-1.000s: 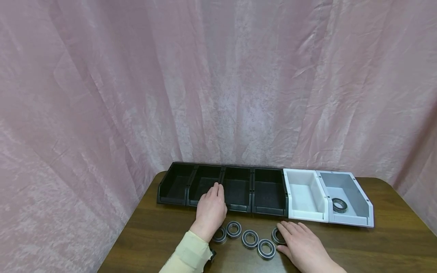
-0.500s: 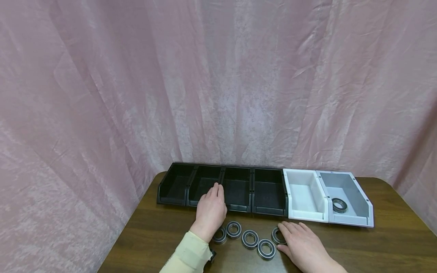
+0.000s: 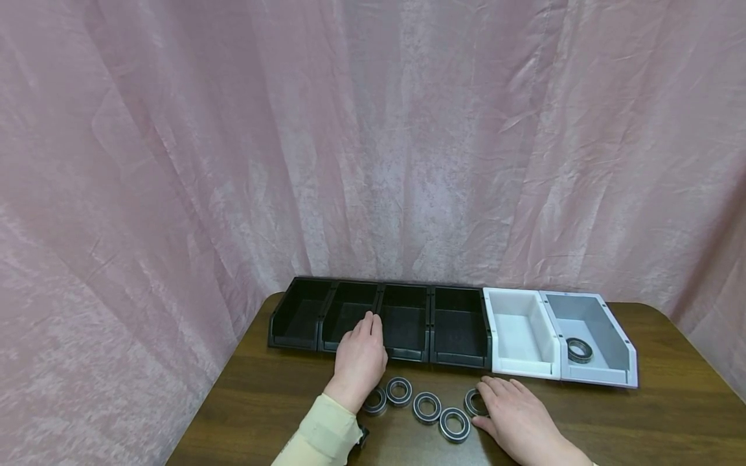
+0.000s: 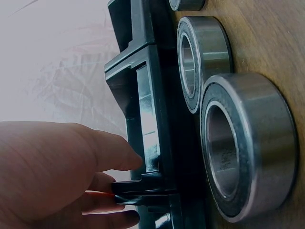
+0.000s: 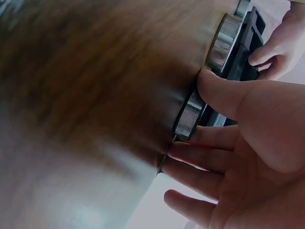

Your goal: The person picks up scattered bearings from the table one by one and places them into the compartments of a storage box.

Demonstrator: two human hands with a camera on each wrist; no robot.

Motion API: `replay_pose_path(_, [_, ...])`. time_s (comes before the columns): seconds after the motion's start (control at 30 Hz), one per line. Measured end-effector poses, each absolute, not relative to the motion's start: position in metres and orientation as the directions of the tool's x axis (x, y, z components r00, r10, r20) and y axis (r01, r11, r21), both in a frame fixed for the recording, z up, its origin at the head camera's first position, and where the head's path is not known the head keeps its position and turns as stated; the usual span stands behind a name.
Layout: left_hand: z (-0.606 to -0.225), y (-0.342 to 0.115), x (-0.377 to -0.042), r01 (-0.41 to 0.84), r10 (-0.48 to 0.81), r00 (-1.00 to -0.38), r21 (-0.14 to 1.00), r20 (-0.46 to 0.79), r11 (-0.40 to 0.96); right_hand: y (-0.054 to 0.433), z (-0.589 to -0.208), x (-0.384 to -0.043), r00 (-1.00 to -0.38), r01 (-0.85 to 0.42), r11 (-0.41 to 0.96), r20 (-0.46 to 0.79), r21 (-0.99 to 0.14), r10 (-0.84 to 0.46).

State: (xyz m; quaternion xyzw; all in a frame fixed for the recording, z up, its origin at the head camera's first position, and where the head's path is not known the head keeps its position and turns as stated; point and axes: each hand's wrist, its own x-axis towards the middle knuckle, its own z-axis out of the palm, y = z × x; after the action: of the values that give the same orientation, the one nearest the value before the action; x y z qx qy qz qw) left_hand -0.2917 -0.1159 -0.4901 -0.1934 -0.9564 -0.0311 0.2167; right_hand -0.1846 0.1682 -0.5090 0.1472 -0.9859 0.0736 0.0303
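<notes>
My right hand (image 3: 515, 417) lies beside a ball bearing (image 3: 469, 404), its fingertips and thumb at the rim and partly covering it. In the right wrist view, thumb and index finger are at opposite sides of that bearing (image 5: 189, 117), with the other fingers loosely extended. My left hand (image 3: 360, 359) hangs over the front edge of the black bins (image 3: 402, 356), its fingers relaxed around a divider and holding nothing. Under that wrist sits another bearing (image 3: 375, 412), partly hidden by the arm. It shows large in the left wrist view, the closer bearing (image 4: 269, 143) of the pair.
Several more bearings (image 3: 454, 439) lie flat on the wooden table (image 3: 245, 401) between the hands. To the right of the black bins stand a white bin (image 3: 519, 333) and a grey bin (image 3: 618, 346) with one bearing (image 3: 579, 360) inside. A pink curtain (image 3: 373, 142) hangs behind.
My right hand has shifted slightly to the right, showing a little more of the bearing beside it. The left hand and the bearings have stayed in place.
</notes>
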Motion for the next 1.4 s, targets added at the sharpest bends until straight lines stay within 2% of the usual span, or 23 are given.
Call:
replay_pose_path(0.37, [-0.491, -0.116, -0.293, 0.389, 0.360, -0.818, -0.029, 0.448, 0.921, 0.172, -0.510, -0.180, -0.951, -0.304, 0.945, 0.095, -0.121, -0.293])
replay_pose_path(0.63, [-0.489, -0.116, -0.291, 0.393, 0.361, -0.814, -0.027, 0.454, 0.919, 0.175, -0.511, -0.179, -0.956, -0.292, 0.945, 0.040, -0.145, -0.289])
replay_pose_path(1.07, [-0.490, -0.116, -0.291, 0.385, 0.352, -0.833, -0.010, 0.427, 0.923, 0.176, -0.501, -0.173, -0.963, -0.267, 0.949, 0.021, -0.169, -0.267])
replay_pose_path(1.4, [-0.491, -0.116, -0.291, 0.385, 0.350, -0.833, -0.005, 0.429, 0.923, 0.185, -0.488, -0.172, -0.964, -0.259, 0.958, 0.094, -0.126, -0.248])
